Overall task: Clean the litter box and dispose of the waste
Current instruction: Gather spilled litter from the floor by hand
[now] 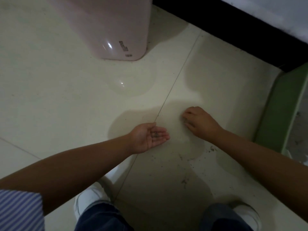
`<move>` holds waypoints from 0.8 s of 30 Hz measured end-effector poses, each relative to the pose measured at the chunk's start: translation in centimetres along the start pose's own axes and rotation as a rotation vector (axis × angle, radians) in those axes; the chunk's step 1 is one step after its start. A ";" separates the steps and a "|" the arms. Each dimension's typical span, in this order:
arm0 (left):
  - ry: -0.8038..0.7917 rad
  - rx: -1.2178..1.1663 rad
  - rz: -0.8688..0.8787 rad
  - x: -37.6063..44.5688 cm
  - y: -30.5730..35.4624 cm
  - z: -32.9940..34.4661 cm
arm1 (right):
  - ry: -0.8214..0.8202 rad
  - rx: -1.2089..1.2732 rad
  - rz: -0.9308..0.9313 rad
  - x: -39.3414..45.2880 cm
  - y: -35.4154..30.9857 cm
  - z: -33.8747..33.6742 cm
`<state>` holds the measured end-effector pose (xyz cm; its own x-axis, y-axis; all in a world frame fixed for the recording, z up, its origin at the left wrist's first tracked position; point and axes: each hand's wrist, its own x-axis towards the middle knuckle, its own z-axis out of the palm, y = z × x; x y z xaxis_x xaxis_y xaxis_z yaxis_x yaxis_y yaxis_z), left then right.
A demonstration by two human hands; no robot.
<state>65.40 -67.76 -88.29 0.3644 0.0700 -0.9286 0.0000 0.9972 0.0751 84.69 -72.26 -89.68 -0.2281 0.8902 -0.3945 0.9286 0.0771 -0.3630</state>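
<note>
My left hand (150,136) is held palm up just above the tiled floor, cupped, with a few dark litter grains (156,134) lying in the palm. My right hand (198,121) is palm down on the floor to its right, fingertips curled and pinching at grains on the tile. Scattered litter specks (210,149) dot the floor under and behind my right forearm. The green litter box (281,110) stands at the right edge, only its rim and part of the inside showing.
A pale pink plastic bin (116,30) stands on the floor at the upper middle. A dark baseboard (233,30) runs along the upper right. My white shoes (88,202) and dark trousers fill the bottom of the view.
</note>
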 end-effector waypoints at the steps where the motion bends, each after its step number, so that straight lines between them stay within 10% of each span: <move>1: 0.005 0.007 0.000 0.0 -0.1 -0.2 | -0.014 -0.030 -0.053 0.1 -0.1 0.2; 24: -0.017 0.035 0.006 0.3 0.0 -0.1 | -0.078 -0.224 -0.044 -1.5 1.9 1.1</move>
<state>65.41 -67.73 -88.58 0.3800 0.0755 -0.9219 0.0300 0.9951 0.0939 86.47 -73.94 -90.69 -0.2837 0.8469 -0.4497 0.9570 0.2207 -0.1880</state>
